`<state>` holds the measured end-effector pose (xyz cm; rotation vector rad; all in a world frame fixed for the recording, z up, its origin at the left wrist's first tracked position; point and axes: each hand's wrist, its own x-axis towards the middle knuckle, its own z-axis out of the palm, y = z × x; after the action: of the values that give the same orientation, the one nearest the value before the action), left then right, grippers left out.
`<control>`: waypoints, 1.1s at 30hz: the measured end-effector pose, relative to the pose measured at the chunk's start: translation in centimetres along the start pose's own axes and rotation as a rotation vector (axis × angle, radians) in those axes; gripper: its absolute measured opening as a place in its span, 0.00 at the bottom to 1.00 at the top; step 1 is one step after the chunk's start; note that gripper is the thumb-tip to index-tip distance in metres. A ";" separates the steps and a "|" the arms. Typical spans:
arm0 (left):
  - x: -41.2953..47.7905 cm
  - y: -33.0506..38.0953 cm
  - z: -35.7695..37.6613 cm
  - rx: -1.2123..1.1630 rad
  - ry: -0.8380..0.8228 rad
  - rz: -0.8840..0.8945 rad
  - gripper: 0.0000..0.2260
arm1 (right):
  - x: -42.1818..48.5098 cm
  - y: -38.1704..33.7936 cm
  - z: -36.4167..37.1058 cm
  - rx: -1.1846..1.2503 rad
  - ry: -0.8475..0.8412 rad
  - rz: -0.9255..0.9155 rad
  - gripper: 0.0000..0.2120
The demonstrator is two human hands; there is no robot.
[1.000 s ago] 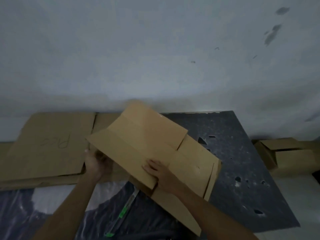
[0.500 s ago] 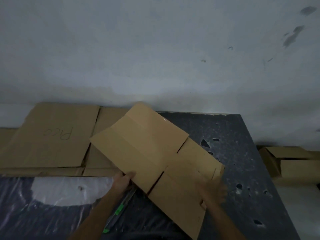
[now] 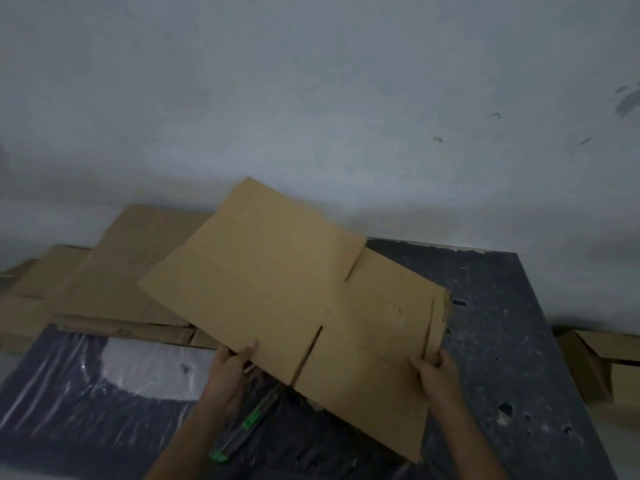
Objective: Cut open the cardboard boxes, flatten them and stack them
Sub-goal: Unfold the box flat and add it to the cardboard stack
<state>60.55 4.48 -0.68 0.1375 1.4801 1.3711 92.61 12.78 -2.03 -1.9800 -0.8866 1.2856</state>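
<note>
Head view is showing a flattened cardboard box [image 3: 277, 289] tilting up off the dark speckled surface [image 3: 502, 341], its far corner rising against the pale wall [image 3: 311, 98]. Both hands are holding it along its near side. The left hand [image 3: 235, 365] is pinching the near-left edge with the thumb lying on top, and the right hand [image 3: 433, 372] is curling round the near-right edge beside a folded flap. The sheet's long axis is running on a diagonal, from the far left down to the near right, and it is sitting directly beyond the hands. The stack of flattened cardboard [image 3: 104, 289] is lying at the far left of the surface against the wall, partly under the raised sheet's left corner, so the left hand is the nearer one to it. Judging from this, the sheet is needing a swing leftward and away, with its diagonal turning to line up with the stack's edges. A green-tipped cutter [image 3: 249, 424] is lying on the surface just below the left wrist, beside a clear plastic sheet [image 3: 104, 375]. An unflattened cardboard box [image 3: 595, 368] is waiting well apart, off the right edge.
</note>
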 end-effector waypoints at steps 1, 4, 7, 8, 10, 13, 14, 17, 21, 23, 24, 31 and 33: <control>0.2 0.9 -0.7 -0.009 0.022 0.012 0.14 | -0.4 -1.5 1.0 -0.007 -0.030 -0.067 0.25; 1.6 4.0 -3.2 -0.045 0.084 0.073 0.14 | -0.3 -5.4 5.5 -0.046 -0.107 -0.207 0.25; 4.0 6.8 -6.2 -0.040 0.155 0.096 0.16 | 0.2 -8.9 11.3 -0.090 -0.146 -0.309 0.24; 5.1 7.6 -7.3 -0.047 0.172 0.090 0.16 | 0.5 -9.8 13.4 -0.116 -0.158 -0.329 0.24; 7.4 8.9 -9.7 -0.047 0.186 0.070 0.16 | 1.3 -11.1 17.7 -0.194 -0.186 -0.361 0.29; 10.6 10.3 -13.0 -0.015 0.206 -0.003 0.13 | 2.3 -11.7 23.2 -0.329 -0.203 -0.374 0.36; 11.5 10.4 -13.9 0.017 0.218 -0.038 0.11 | 2.6 -11.6 24.7 -0.374 -0.196 -0.374 0.36; 13.8 10.0 -16.7 0.309 0.248 -0.113 0.10 | 3.3 -10.0 28.1 -0.485 -0.199 -0.318 0.32; 15.4 8.9 -18.8 0.577 0.167 -0.165 0.17 | 3.3 -8.4 29.7 -0.705 -0.030 -0.296 0.31; 15.3 9.3 -19.1 0.605 0.123 -0.162 0.17 | 3.4 -8.6 29.5 -0.766 -0.018 -0.322 0.31; 15.2 9.7 -19.2 0.626 0.107 -0.161 0.17 | 3.3 -8.7 29.4 -0.774 -0.031 -0.323 0.30; 11.8 13.3 -21.4 0.767 0.011 -0.050 0.11 | -4.7 -11.2 32.5 -0.922 0.027 -0.370 0.29; 10.3 13.9 -22.7 0.756 0.016 0.022 0.08 | -8.2 -12.0 34.7 -0.882 -0.077 -0.463 0.31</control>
<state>32.18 1.32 -1.13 0.6197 1.9485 0.7659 55.41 17.87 -0.29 -2.1143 -2.0644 0.7457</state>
